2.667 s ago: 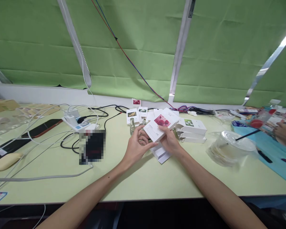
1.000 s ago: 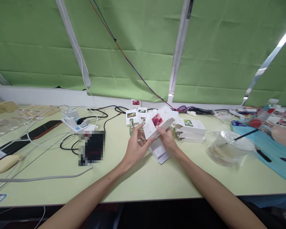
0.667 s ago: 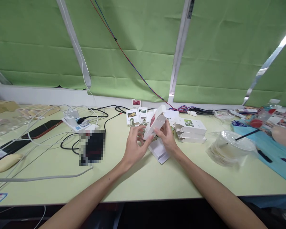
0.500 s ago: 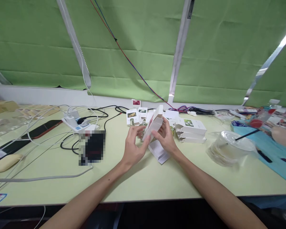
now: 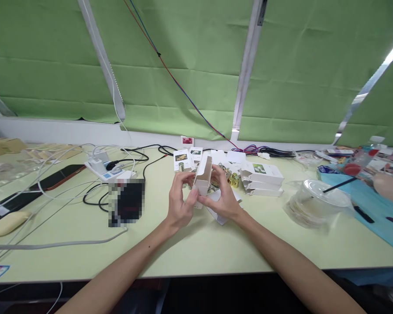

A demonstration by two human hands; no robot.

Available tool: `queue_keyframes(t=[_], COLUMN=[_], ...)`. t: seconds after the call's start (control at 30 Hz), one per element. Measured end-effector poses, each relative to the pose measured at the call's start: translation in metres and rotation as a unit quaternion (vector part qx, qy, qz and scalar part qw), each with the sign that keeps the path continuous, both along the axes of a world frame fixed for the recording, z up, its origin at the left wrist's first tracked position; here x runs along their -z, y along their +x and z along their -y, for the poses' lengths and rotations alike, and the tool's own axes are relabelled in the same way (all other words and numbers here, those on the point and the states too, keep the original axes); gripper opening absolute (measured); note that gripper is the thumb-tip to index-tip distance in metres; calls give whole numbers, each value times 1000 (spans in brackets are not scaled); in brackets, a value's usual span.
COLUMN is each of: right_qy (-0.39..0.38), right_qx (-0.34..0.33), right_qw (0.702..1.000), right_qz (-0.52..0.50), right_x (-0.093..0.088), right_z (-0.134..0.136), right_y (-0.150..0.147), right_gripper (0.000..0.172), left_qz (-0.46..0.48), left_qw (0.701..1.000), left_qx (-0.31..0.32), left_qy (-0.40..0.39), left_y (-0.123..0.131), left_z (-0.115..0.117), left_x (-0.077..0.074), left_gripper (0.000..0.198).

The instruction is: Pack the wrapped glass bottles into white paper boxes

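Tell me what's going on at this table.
A person holds a small white carton between the left hand and the right hand, above the table. An opening in the carton faces the head camera. Another white box lies partly hidden by the right hand. Beyond that hand are gold-coloured pieces and a stack of white boxes.

The left forearm point(image 5: 124, 267) and right forearm point(image 5: 281, 250) slanted inward from below, wrists point(image 5: 173, 223) nearly straight, with the left hand point(image 5: 181, 201) and right hand point(image 5: 225, 196) close together, fingers point(image 5: 182, 175) bent in a grip and thumbs point(image 5: 192, 198) angled toward each other.
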State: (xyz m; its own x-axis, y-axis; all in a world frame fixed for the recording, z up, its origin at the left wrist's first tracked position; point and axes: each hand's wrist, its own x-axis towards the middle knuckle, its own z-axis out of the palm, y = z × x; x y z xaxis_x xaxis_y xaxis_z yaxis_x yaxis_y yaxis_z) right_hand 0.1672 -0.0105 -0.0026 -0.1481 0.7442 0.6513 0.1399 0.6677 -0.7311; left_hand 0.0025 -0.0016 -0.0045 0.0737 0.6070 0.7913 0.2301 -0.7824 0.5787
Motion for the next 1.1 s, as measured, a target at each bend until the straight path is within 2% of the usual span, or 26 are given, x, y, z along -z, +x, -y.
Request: queue_keyframes(t=[0.13,0.23,0.43,0.6,0.73,0.9,1.1], right_qy=[9,7,8,-31,-40,-19,-12], right_qx=[0,-3,-34,-79,-98,-82,-62], right_qw=[999,999,997,995,993,995,994], right_qz=[37,53,67,51,43,55,84], right_x=[3,4,10,9,7,9,6], right_z=[-3,-4,-9,-9,-8,-7,-6], right_y=[0,-1,0,1,1,0,1], right_gripper=[100,102,106,103,98,89,84], left_qz=[-3,-10,17,43,59,61,40], left_qw=[1000,999,998,993,991,990,994], left_qx=[-27,-47,-41,-40,-49,-57,-56], left_qy=[5,13,-33,-98,-109,-109,-81], left_y=[-1,-1,-1,-1,-2,-2,0], left_z=[0,2,4,3,3,5,9], left_x=[-3,-7,-10,-9,-12,-14,-16], left_gripper=[44,50,46,46,49,47,34])
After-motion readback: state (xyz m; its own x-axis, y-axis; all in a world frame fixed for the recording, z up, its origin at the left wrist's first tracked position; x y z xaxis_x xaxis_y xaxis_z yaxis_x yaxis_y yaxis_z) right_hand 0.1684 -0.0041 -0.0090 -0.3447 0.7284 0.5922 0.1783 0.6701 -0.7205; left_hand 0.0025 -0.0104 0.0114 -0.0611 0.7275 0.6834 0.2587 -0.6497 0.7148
